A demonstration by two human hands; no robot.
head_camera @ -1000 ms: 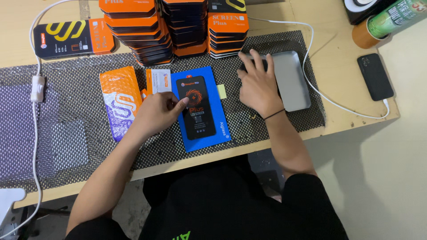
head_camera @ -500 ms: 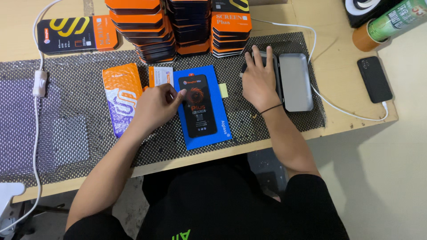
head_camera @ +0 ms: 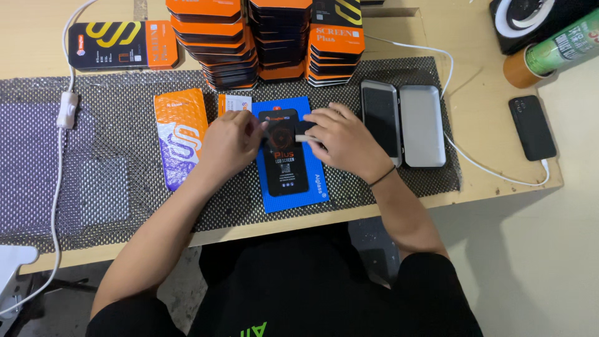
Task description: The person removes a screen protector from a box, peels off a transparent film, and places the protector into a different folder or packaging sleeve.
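Both hands meet over the black phone screen (head_camera: 288, 159), which lies on a blue pad (head_camera: 293, 200) near the table's front edge, at its middle. I see the left hand (head_camera: 229, 145) with fingers pinched at the screen's upper left, and the right hand (head_camera: 342, 140) with fingers clamped on a small dark piece (head_camera: 304, 129). An orange packet (head_camera: 180, 134) lies just left.

Both the left hand (head_camera: 232, 142) and right hand (head_camera: 342, 138) pinch a small dark strip (head_camera: 304, 128) over the black screen panel (head_camera: 286, 151).

Bright, even light; sharp pic
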